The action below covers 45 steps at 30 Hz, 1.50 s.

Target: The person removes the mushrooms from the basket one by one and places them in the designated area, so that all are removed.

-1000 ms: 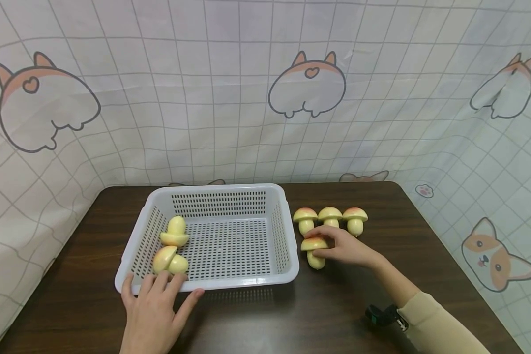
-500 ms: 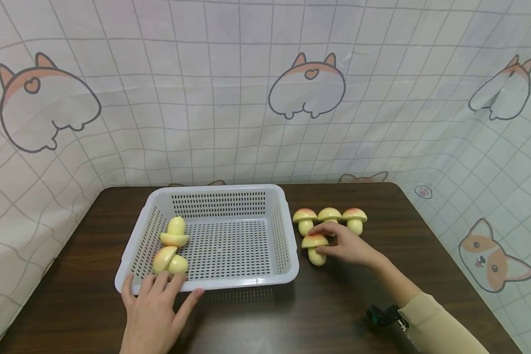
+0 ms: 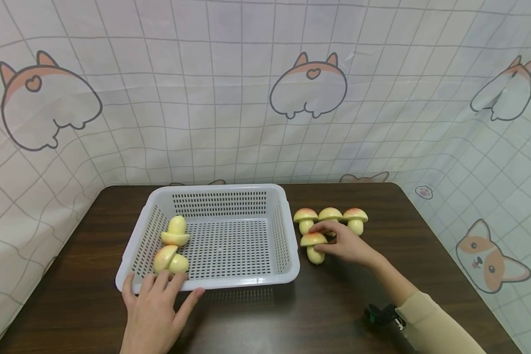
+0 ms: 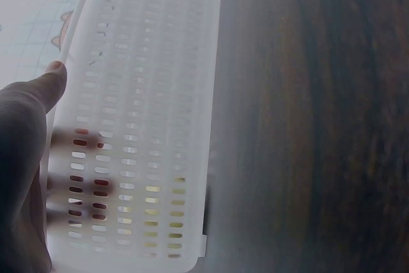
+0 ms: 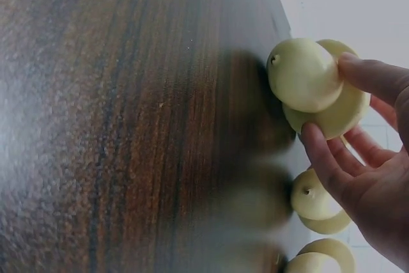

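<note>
A toy mushroom (image 3: 314, 253) with a pale yellow stem and red-tinged cap lies right of the white plastic basket (image 3: 265, 281). My right hand (image 3: 347, 246) pinches it between thumb and fingers, and the right wrist view shows its round stem end (image 5: 303, 75) toward the camera. My left hand (image 3: 155, 307) holds the basket's near rim at the left corner. Through the slots of the basket wall (image 4: 137, 94) in the left wrist view, its fingers show dark inside. Two more mushrooms lie on their sides in the basket's left part, one upper (image 3: 175, 231) and one lower (image 3: 170, 259).
Behind the right hand, three mushrooms form a row: left (image 3: 306, 219), middle (image 3: 330, 214) and right (image 3: 355, 220). The dark wooden table (image 3: 248, 324) ends at a cartoon-printed, gridded cloth backdrop (image 3: 230, 123). A black strap (image 3: 380, 314) is at the right sleeve.
The mushroom in my right hand has shifted slightly, its stem end a little farther from me. The left hand and basket stay where they were.
</note>
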Tool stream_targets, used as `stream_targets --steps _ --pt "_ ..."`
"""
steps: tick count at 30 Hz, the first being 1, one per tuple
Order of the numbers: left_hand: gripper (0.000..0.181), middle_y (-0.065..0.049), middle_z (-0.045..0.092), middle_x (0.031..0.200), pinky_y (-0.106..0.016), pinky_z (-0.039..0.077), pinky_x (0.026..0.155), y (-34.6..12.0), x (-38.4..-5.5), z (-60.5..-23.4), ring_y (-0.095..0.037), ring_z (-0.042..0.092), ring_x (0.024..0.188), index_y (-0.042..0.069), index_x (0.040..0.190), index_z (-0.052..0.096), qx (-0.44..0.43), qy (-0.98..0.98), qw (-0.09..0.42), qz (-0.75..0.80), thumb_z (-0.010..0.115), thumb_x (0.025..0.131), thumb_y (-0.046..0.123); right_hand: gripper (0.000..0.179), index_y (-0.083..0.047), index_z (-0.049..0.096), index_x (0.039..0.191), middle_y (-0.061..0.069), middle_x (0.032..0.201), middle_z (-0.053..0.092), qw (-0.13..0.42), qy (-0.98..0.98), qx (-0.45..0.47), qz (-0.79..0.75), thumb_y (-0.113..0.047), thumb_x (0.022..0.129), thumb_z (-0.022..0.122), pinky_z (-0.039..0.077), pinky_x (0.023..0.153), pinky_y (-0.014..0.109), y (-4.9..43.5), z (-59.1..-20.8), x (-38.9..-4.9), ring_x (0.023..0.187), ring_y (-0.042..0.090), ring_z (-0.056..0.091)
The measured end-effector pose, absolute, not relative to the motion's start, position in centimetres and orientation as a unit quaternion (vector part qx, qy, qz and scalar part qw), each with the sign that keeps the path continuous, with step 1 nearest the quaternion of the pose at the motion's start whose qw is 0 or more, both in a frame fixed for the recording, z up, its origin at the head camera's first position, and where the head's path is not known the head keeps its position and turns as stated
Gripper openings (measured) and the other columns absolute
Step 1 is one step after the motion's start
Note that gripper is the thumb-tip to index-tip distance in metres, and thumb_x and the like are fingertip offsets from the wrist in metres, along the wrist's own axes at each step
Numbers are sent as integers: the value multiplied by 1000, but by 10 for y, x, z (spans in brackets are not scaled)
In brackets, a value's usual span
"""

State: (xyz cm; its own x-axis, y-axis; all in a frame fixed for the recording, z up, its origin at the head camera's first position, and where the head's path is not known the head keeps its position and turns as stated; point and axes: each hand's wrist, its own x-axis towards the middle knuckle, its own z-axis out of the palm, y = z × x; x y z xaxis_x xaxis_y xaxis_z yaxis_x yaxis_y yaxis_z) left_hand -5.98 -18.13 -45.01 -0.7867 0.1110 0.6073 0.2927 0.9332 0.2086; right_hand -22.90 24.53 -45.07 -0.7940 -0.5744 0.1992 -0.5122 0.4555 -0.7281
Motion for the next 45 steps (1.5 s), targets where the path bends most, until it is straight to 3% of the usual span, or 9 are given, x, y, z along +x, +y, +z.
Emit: stream_targets --steps 6,14,23,30,37,45 --pt "57 -7 58 90 -77 15 101 -181 -59 -450 -37 53 89 13 99 66 -107 -934 306 -148 49 99 68 42 -3 65 128 8 123 68 49 849 -310 -426 -12 90 81 51 94 54 246 -451 -230 114 29 64" --pt "58 -7 58 90 -78 16 101 -181 -59 -451 -37 53 88 13 99 66 -108 -933 310 -150 47 99 68 49 -1 61 131 13 126 65 72 850 -288 -436 -14 89 83 57 84 39 253 -447 -230 116 36 61" --pt "58 -7 58 90 -78 16 101 -182 -60 -451 -38 53 88 13 100 66 -108 -933 308 -149 48 99 68 52 2 56 134 24 136 54 107 845 -281 -442 -12 91 80 54 91 50 260 -430 -234 123 46 55" --pt "55 -7 58 90 -78 16 101 -181 -60 -449 -38 54 90 13 101 66 -106 -937 299 -147 53 98 66 51 -3 57 135 21 137 56 100 858 -278 -421 -16 91 80 50 95 59 260 -411 -240 127 44 54" --pt "54 -7 58 91 -78 15 101 -181 -61 -449 -37 54 91 13 101 67 -105 -940 291 -145 56 97 65 50 -8 58 135 17 138 56 88 860 -295 -407 -12 91 80 56 90 44 251 -385 -247 125 42 55" --pt "53 -7 58 91 -78 15 101 -180 -60 -448 -37 54 90 13 101 67 -105 -940 289 -144 56 97 65 49 -12 59 135 5 136 60 76 864 -320 -382 -16 91 81 55 91 46 233 -363 -252 123 33 59"
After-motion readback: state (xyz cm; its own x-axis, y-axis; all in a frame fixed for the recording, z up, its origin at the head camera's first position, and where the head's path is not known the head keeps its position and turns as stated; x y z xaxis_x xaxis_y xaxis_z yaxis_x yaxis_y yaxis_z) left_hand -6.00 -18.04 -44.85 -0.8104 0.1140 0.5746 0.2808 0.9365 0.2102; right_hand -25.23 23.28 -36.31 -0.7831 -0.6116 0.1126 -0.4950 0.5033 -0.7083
